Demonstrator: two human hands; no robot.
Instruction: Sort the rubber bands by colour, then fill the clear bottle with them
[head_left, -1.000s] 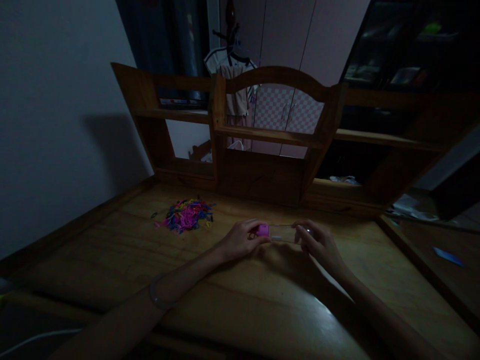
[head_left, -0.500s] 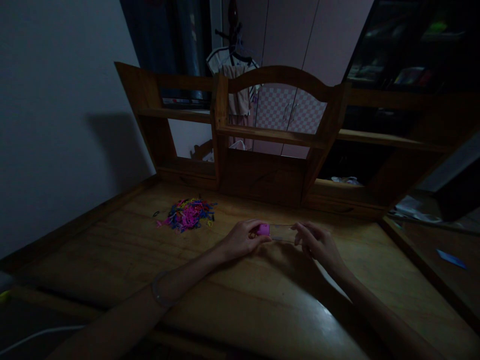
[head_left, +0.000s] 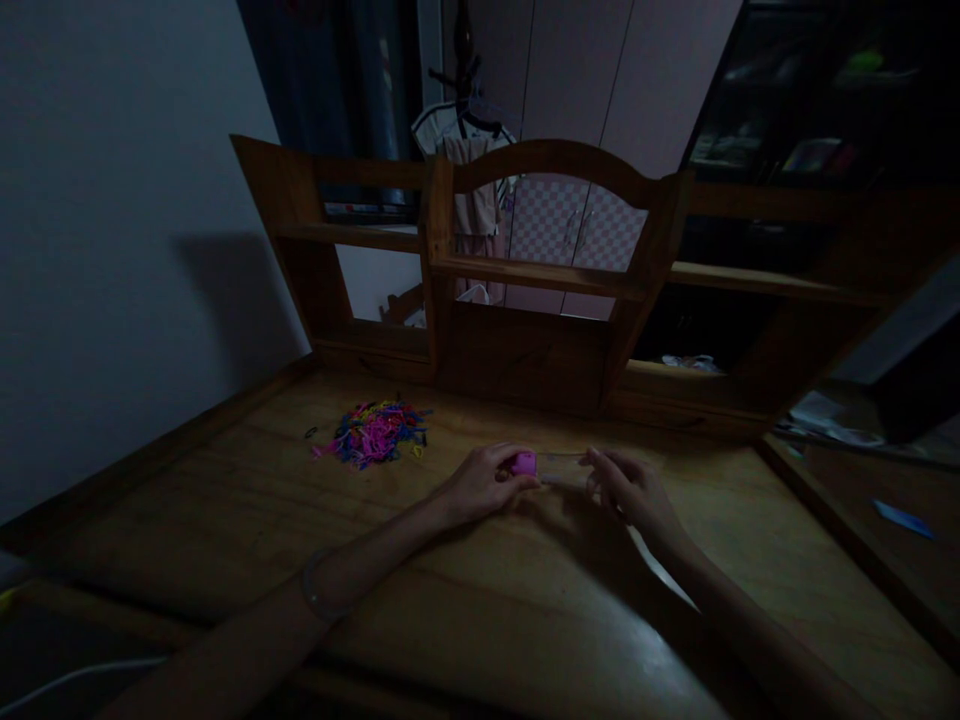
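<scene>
Over the wooden desk, my left hand (head_left: 484,482) is closed around the pink end piece (head_left: 524,463) of a clear container (head_left: 559,467). The container lies on its side, its see-through body pointing right. At the far end, the bent fingers of my right hand (head_left: 622,487) pinch the clear part. Whether anything is inside is too dark to make out. To the left of my hands is a loose pile of small hair ties (head_left: 381,432) in pink, blue, red and yellow, and a single dark one (head_left: 310,433) sits apart beside it.
A wooden shelf unit (head_left: 540,268) rises along the back of the desk (head_left: 450,600). A pale wall (head_left: 135,200) borders the left side. On a lower surface to the right rests a blue packet (head_left: 902,519). A white cable (head_left: 82,670) runs at the lower left.
My right hand's fingers have shifted slightly left along the clear container. The left hand keeps its hold on the pink end, and the pile is unchanged.
</scene>
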